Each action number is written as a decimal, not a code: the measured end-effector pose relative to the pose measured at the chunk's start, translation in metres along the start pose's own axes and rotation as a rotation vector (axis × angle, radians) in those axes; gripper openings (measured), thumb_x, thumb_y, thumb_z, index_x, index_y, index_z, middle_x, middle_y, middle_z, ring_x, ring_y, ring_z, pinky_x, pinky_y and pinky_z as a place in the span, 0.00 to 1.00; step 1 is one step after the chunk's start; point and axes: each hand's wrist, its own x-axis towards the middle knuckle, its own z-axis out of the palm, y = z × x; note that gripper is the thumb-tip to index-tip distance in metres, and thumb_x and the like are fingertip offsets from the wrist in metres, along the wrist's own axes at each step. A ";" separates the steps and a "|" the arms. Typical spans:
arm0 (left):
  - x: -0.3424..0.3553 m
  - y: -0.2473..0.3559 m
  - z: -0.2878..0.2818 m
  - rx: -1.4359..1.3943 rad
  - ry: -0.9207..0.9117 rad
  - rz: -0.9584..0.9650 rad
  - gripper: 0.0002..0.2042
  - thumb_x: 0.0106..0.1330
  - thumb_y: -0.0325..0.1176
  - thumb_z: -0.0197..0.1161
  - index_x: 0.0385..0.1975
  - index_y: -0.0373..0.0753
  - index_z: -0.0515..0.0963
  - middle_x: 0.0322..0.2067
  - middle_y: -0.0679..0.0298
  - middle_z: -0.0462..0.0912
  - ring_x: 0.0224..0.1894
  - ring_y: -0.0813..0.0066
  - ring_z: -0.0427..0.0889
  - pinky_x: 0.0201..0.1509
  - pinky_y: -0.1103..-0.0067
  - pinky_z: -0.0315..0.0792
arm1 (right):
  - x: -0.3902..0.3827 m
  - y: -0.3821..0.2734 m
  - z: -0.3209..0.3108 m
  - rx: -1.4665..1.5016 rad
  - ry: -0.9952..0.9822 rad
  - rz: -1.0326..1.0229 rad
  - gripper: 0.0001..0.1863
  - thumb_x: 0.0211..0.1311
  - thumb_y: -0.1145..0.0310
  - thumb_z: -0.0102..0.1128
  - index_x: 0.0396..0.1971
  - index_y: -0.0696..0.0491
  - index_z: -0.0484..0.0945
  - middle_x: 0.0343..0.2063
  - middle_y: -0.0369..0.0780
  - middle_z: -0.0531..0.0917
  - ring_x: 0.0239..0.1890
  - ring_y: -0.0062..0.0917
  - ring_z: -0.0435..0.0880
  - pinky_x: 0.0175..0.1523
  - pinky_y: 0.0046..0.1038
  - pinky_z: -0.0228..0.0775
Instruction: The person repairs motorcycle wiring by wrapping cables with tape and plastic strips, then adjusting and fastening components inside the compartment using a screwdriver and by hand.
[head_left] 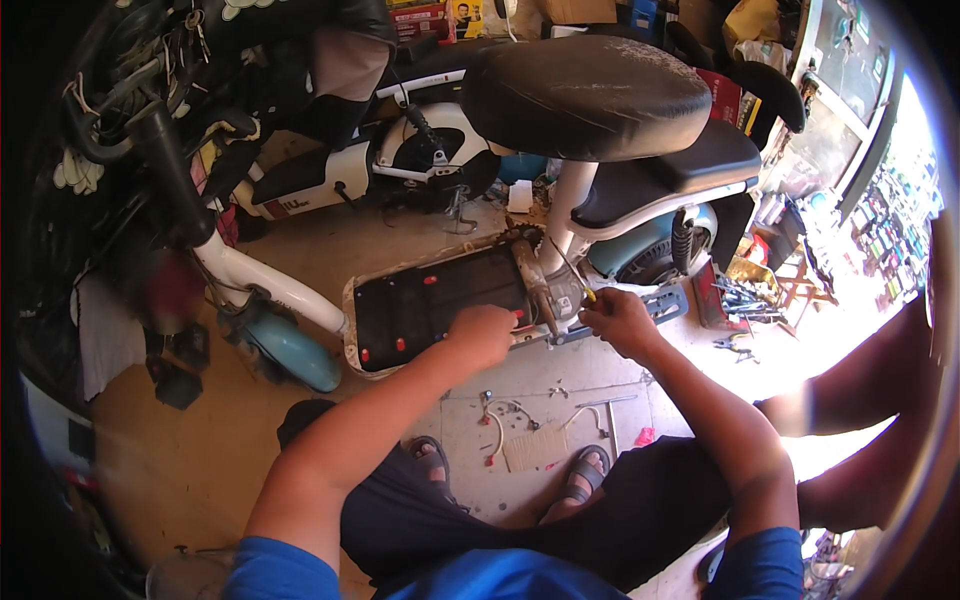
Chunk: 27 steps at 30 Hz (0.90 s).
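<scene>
A white electric scooter with blue fenders (290, 350) stands across in front of me. Its footboard bay, with a pale worn rim (349, 325), holds a black battery pack (400, 305) with several red terminal pieces. My left hand (482, 336) is closed at the battery's near right corner, its fingertips by a small red piece (519, 314); what they pinch is mostly hidden. Just right of the seat post (570, 205), my right hand (622, 322) grips a thin screwdriver (591, 295) with some yellow at its handle. Its slim shaft slants up and left toward the post's base.
The scooter's black seat (590, 95) overhangs the work. On the floor between my feet lie cut wires (497, 430), a piece of cardboard (535, 450) and a T-shaped metal rod (613, 420). Pliers (738, 348) and a tool tray (715, 295) are at right, near another person's legs (860, 380).
</scene>
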 end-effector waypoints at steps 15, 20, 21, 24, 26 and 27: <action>-0.002 0.004 0.044 -0.074 0.271 -0.005 0.13 0.59 0.42 0.72 0.35 0.39 0.83 0.32 0.53 0.87 0.39 0.48 0.86 0.43 0.55 0.78 | -0.002 -0.023 -0.002 -0.033 -0.022 -0.003 0.18 0.61 0.57 0.71 0.33 0.58 0.80 0.24 0.41 0.81 0.28 0.30 0.80 0.39 0.34 0.74; -0.023 0.016 0.001 0.083 0.218 -0.043 0.21 0.54 0.43 0.76 0.45 0.41 0.82 0.42 0.57 0.85 0.46 0.53 0.84 0.48 0.58 0.77 | 0.001 -0.024 -0.020 0.174 0.043 0.019 0.16 0.63 0.63 0.73 0.39 0.62 0.83 0.25 0.36 0.81 0.27 0.19 0.78 0.34 0.26 0.72; -0.028 0.019 -0.007 0.129 0.215 -0.033 0.21 0.55 0.43 0.76 0.45 0.41 0.83 0.42 0.57 0.85 0.46 0.53 0.84 0.49 0.58 0.77 | -0.001 -0.028 -0.025 0.238 0.055 0.032 0.13 0.65 0.67 0.72 0.39 0.63 0.82 0.25 0.35 0.81 0.26 0.17 0.77 0.33 0.23 0.71; -0.045 0.031 -0.029 0.114 0.213 0.024 0.21 0.56 0.44 0.75 0.47 0.41 0.83 0.43 0.56 0.85 0.47 0.52 0.84 0.51 0.59 0.76 | -0.003 -0.023 -0.040 0.273 0.055 -0.003 0.13 0.65 0.67 0.72 0.39 0.62 0.83 0.25 0.33 0.81 0.27 0.15 0.76 0.33 0.22 0.70; -0.053 0.033 -0.027 0.062 0.221 0.041 0.21 0.57 0.45 0.75 0.48 0.41 0.84 0.43 0.56 0.85 0.47 0.52 0.84 0.52 0.60 0.76 | -0.012 -0.029 -0.046 0.225 -0.086 0.009 0.12 0.64 0.66 0.73 0.38 0.59 0.83 0.25 0.32 0.81 0.28 0.13 0.75 0.35 0.21 0.68; -0.059 0.037 -0.020 -0.044 0.063 0.111 0.21 0.58 0.45 0.74 0.47 0.41 0.85 0.43 0.55 0.86 0.47 0.51 0.84 0.52 0.60 0.77 | -0.014 -0.016 -0.046 0.099 -0.143 -0.026 0.11 0.63 0.66 0.73 0.38 0.58 0.83 0.25 0.32 0.81 0.28 0.13 0.75 0.35 0.21 0.68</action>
